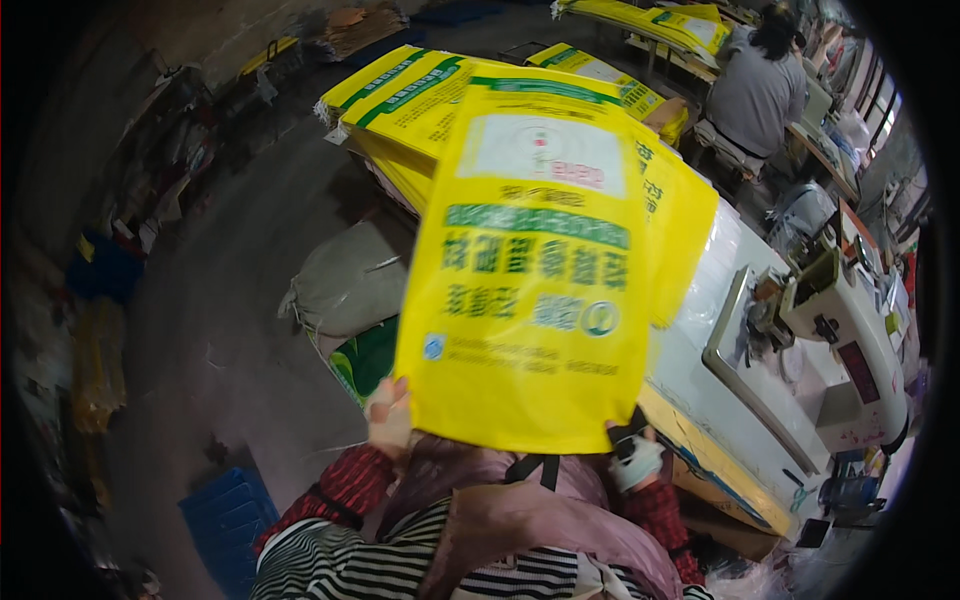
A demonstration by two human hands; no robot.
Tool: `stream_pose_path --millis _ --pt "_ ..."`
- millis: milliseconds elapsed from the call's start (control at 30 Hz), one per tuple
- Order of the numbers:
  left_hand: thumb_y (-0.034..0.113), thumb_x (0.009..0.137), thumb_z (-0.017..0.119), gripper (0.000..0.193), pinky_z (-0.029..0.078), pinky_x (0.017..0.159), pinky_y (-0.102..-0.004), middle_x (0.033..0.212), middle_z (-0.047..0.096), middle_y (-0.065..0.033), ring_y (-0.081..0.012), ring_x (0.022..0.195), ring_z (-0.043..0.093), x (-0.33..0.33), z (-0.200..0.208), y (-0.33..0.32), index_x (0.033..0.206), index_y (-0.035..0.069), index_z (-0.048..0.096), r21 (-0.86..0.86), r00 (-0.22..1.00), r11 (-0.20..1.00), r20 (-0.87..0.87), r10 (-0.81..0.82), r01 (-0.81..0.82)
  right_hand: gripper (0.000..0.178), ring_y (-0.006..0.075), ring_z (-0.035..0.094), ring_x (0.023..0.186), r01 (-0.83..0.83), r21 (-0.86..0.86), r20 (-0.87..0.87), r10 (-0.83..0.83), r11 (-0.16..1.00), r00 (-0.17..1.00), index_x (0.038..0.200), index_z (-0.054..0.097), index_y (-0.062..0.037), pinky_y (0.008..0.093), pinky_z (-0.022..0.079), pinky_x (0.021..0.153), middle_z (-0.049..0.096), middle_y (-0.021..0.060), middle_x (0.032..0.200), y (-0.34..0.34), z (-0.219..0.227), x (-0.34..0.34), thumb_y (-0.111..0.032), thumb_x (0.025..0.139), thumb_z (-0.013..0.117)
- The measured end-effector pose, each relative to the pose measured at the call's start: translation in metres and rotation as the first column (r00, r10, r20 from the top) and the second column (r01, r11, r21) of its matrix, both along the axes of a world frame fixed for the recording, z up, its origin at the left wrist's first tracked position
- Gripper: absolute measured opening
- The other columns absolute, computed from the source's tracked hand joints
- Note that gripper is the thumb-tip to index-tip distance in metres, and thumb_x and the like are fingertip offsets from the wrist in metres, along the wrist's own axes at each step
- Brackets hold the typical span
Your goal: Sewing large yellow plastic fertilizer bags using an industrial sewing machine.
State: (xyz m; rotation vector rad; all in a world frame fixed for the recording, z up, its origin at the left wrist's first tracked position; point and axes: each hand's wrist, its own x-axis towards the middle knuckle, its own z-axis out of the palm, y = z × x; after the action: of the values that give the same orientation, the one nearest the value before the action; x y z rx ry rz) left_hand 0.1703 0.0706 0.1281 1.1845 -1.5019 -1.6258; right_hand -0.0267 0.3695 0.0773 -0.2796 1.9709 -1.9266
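Observation:
A large yellow printed bag (535, 400) with green bands and a white panel is stretched out in front of me, and it looks flat. My left hand (390, 412) grips its near left corner, fingers closed on the edge. At the near right corner, my right hand (636, 452), partly covered in white and black wrapping, is closed on the bag too. Behind its right side lies another yellow bag (685, 225) on the white worktable (680, 345). The held bag hides part of the table and the bags beyond.
A white sewing machine (850, 350) stands on the table at right, with small scissors (800, 492) nearby. Stacked yellow bags (410, 95) lie ahead. A stuffed pale sack (350, 275) and blue folded material (232, 525) are on the left. A person (757, 95) sits far right.

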Motion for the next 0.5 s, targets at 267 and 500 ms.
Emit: stream_pose_path --millis 267,500 --pt "0.019 0.094 0.051 0.024 0.048 0.070 -0.0314 0.093 0.067 -0.0099 -0.0173 0.081 0.063 0.204 -0.166 -0.004 0.101 -0.001 0.062 -0.075 0.867 0.978 0.452 0.208 -0.195 0.057 0.0296 0.062 0.097 -0.700 0.261 -0.169 0.745 0.665 0.645 0.130 0.048 0.0011 0.0351 0.048 0.082 0.065 0.0221 0.106 -0.182 -0.012 0.032 -0.022 0.083 0.070" --pt "0.024 0.091 0.055 0.029 0.049 0.078 -0.0321 0.097 0.066 -0.0108 -0.0219 0.090 0.064 0.154 -0.193 -0.029 0.108 0.001 0.060 0.298 0.892 0.898 0.414 0.183 -0.323 0.035 0.0288 0.063 0.084 -0.662 0.735 0.042 0.965 0.144 0.257 0.119 0.060 -0.0150 0.0385 0.048 0.075 0.067 0.0142 0.089 -0.237 -0.167 -0.033 -0.030 0.087 0.058"
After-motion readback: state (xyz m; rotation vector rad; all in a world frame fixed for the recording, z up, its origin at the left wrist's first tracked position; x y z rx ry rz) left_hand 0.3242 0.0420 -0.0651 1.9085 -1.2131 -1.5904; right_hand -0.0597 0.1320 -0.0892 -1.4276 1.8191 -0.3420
